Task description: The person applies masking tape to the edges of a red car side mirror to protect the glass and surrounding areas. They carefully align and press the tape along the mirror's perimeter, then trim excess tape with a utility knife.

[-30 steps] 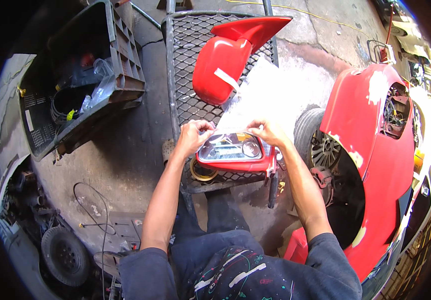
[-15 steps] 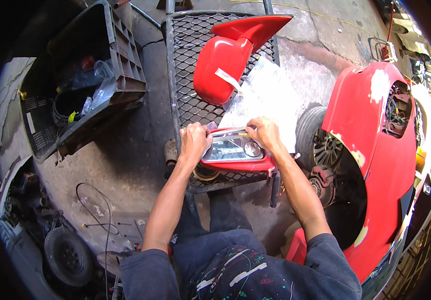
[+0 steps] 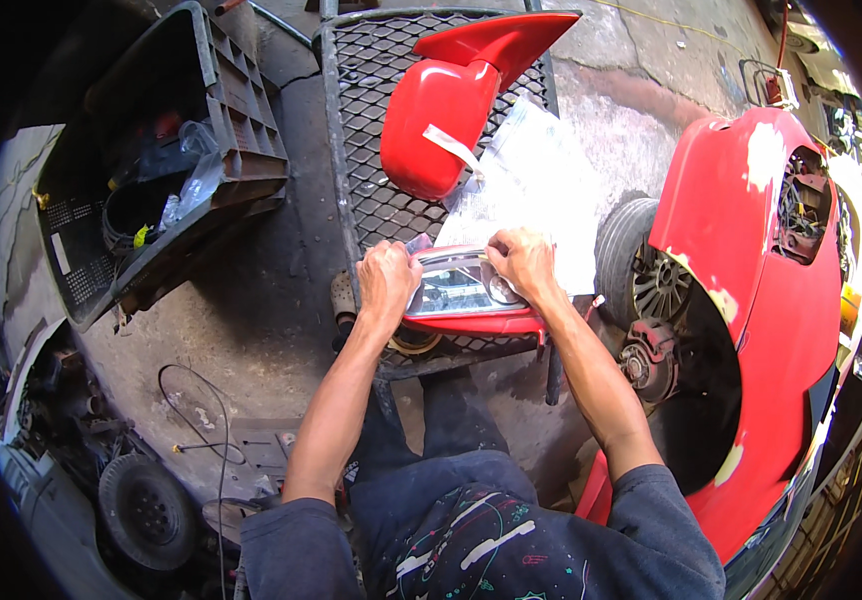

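Observation:
A red side mirror lies glass-up at the near end of a metal mesh stand. Its mirror glass has a small round mirror at the right. My left hand is closed at the glass's left end, thumb and fingers together on the rim. My right hand pinches at the far rim, right of centre; what its fingertips hold is hidden. A pale strip runs along that rim between my hands. Farther off, a second red side mirror lies with a whitish strip stuck on it.
White paper sheets lie on the mesh stand. A yellowish ring shows beneath the near mirror. A black crate stands left. To the right is a red car body with pale patches and a wheel. A cable trails on the floor.
My right hand has shifted slightly left along the far rim of the near mirror. My left hand stays at the left end. The whole view has shifted a little.

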Demonstrator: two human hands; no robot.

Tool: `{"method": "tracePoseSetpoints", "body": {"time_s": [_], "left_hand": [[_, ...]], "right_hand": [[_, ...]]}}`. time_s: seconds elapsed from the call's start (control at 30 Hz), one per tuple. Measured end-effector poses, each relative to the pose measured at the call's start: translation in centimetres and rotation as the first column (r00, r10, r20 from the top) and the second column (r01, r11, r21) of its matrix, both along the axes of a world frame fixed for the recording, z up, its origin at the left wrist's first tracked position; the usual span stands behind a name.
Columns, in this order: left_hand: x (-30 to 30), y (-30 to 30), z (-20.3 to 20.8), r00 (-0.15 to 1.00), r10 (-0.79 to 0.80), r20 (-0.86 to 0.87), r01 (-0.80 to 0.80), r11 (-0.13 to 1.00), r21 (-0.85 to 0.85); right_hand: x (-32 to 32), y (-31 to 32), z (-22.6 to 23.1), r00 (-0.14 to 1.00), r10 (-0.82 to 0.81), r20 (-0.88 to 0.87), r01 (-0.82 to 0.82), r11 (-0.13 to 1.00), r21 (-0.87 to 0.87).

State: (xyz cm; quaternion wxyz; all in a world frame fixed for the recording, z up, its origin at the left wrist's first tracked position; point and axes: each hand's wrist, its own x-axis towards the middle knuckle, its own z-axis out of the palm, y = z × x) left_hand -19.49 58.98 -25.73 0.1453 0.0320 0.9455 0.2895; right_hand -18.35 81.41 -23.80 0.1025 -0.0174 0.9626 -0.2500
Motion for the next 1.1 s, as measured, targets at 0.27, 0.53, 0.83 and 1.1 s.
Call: {"method": "tracePoseSetpoints", "body": {"time_s": [0.27, 0.53, 0.83, 1.1], "left_hand": [[0.1, 0.4, -0.1, 0.998, -0.059, -0.031, 0.058, 0.997, -0.042], [-0.2, -0.2, -0.1, 0.987, -0.161, 0.009, 0.161, 0.987, -0.024], [-0.1, -0.4, -0.4, 0.982, -0.185, -0.047, 0.185, 0.983, 0.004], [-0.3, -0.4, -0.1, 0.986, -0.166, -0.028, 0.168, 0.983, 0.078]], "right_hand": [[0.1, -0.1, -0.8, 1.0, 0.002, 0.011, -0.001, 1.0, -0.017], [0.2, 0.3, -1.2, 0.999, 0.029, -0.015, -0.029, 0.999, -0.019], [0.0, 0.8, -1.3, 0.994, 0.112, 0.013, -0.113, 0.993, 0.034], [-0.3, 1.4, -1.7, 0.976, 0.214, -0.049, -0.21, 0.975, 0.068]]}}
